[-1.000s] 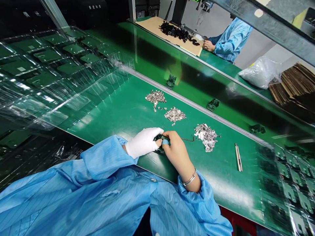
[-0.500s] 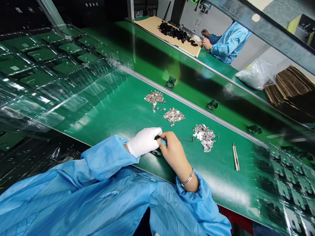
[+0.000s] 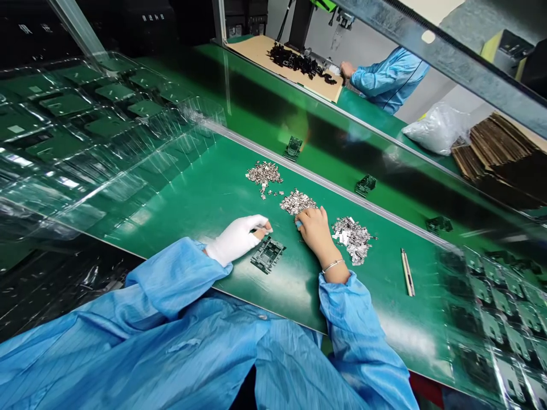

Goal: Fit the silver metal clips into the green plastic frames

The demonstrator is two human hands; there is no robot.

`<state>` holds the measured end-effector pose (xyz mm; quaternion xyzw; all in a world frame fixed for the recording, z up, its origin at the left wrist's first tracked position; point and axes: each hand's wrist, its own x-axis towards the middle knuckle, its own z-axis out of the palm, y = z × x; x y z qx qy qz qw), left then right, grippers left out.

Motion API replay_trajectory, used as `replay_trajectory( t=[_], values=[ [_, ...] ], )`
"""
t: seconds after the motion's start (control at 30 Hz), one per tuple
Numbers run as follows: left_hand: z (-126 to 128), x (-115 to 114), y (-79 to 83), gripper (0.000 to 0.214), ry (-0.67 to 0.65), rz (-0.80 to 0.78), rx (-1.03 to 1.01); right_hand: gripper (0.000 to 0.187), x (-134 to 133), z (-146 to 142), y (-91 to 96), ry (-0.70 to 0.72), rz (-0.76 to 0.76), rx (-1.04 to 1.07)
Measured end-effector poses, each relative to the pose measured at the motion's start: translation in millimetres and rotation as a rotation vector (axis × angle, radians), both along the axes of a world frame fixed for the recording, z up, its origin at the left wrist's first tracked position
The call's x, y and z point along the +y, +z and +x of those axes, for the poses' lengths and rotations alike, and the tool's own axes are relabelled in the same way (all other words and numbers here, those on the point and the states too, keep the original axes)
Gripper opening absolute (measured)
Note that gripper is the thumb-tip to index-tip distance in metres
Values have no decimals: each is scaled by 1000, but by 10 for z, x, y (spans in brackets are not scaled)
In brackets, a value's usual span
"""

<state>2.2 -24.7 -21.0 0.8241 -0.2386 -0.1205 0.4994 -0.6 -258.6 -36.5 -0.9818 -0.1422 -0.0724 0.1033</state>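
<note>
My left hand [image 3: 235, 239] wears a white glove with bare fingertips. Its thumb and forefinger come together just above the left edge of a green circuit board [image 3: 268, 256]; whatever is between them is too small to make out. The board lies flat on the green table. At the near edge of the middle pile of small silvery metal parts [image 3: 296, 200] is my right hand [image 3: 315, 230], bare apart from a blue cover on a finger. Its fingers are curled down and their tips are partly hidden, so any part in them does not show.
Two more piles of metal parts [image 3: 264, 172] [image 3: 354, 236] flank the middle one. A pen-like tool [image 3: 407, 272] lies at the right. Clear plastic trays [image 3: 98, 154] of boards stand on both sides. Behind a metal rail [image 3: 337, 185], a co-worker's sleeve [image 3: 387, 77] shows.
My hands were together over a dark part; now they are apart. My right hand has moved to the middle pile, and the board is uncovered. A thin bent rod beside it is out of sight.
</note>
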Motion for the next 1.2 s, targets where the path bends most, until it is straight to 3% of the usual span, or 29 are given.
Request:
replay_trajectory(
  t=[0.13,0.27,0.37,0.53,0.77,1.03,1.2],
  values=[
    [-52,93,23,29,-63,-45,-35,13,28,-117,71,-7,82,-2],
    [-165,176,-22,63,-293,34,-132,9,105,-384,229,38,363,52],
    [-246,122,-56,52,-262,110,-135,10,206,-575,307,146,515,71],
    [-306,-42,-4,39,-127,69,-276,13,301,-698,310,189,492,32],
    [-360,-135,124,38,-122,156,-388,15,294,-727,320,163,445,5],
    [-404,-197,90,34,-67,205,-499,17,352,-748,271,56,342,-27],
    [-364,-187,122,43,-96,173,-448,21,362,-739,274,34,489,20]
  ],
)
